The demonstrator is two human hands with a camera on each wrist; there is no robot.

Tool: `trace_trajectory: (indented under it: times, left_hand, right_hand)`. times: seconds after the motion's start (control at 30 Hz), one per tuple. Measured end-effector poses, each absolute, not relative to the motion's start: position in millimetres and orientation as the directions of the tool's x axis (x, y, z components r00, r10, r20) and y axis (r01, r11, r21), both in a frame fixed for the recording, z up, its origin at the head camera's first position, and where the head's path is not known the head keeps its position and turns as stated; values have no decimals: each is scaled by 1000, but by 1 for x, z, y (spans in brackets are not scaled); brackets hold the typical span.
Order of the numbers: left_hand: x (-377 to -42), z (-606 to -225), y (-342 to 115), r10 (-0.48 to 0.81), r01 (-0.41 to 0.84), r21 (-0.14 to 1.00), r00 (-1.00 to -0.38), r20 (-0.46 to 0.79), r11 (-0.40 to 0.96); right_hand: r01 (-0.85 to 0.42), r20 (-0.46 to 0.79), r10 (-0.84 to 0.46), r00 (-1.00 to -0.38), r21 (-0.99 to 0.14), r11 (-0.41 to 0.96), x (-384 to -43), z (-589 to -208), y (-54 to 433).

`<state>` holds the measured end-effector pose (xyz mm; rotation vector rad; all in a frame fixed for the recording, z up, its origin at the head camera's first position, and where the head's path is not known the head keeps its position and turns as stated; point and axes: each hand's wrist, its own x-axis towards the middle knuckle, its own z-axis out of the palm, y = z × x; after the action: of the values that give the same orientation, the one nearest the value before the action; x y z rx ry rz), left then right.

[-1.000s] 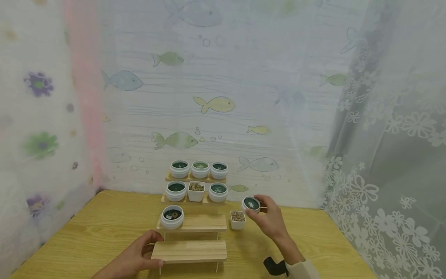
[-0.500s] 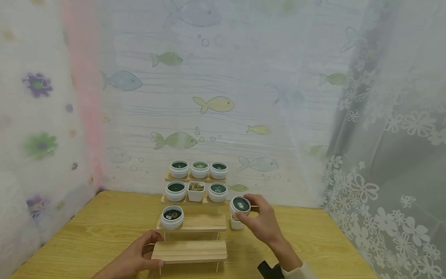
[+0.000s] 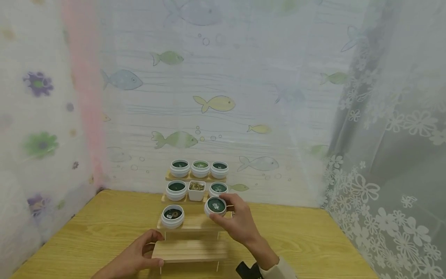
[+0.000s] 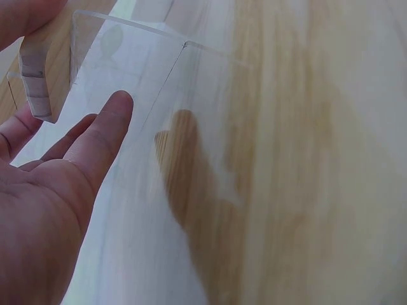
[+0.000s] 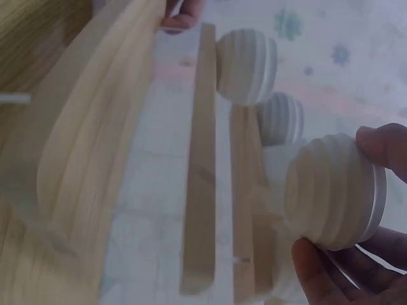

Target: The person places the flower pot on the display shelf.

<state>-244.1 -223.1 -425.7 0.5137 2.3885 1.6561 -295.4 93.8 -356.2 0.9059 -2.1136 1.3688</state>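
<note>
My right hand (image 3: 240, 224) pinches a small white ribbed round bowl (image 3: 216, 208) between thumb and fingers. Dark green filling with a pale patch shows inside it. The bowl hangs tilted toward me above the right part of the third shelf (image 3: 195, 221) of a stepped wooden display stand; in the right wrist view its ribbed underside (image 5: 331, 190) appears apart from the shelves. At that shelf's left end sits another round bowl (image 3: 172, 217). My left hand (image 3: 136, 254) holds the left end of the lowest shelf (image 3: 189, 250), thumb at the front edge, fingers behind.
Further round bowls (image 3: 175, 190) and a square cup (image 3: 196, 190) of brownish bits fill the two upper shelves. Another square cup on the wooden table (image 3: 296, 240) is almost wholly hidden behind my right hand. A fish-patterned curtain (image 3: 216, 104) hangs behind.
My right hand has carried the bowl leftward, past the square cup on the table, to over the third shelf. The left hand has stayed at the lowest shelf.
</note>
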Motion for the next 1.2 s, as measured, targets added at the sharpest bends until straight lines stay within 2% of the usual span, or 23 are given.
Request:
trace_trajectory:
  times: [0.23, 0.4, 0.87, 1.2]
  left_hand:
    - [-245, -425, -223, 377, 157, 933, -926, 25, 325]
    - [-246, -425, -223, 383, 187, 924, -923, 48, 334]
    - [-245, -426, -223, 375, 148, 939, -927, 22, 311]
    - [-244, -426, -222, 383, 164, 941, -923, 40, 296]
  right_hand:
    - [-724, 662, -294, -689, -646, 242, -295, -362, 72]
    - [-721, 651, -313, -692, -648, 246, -296, -369, 62]
    - [-688, 612, -320, -723, -676, 262, -301, -382, 50]
    - [-717, 646, -312, -697, -623, 312, -301, -382, 47]
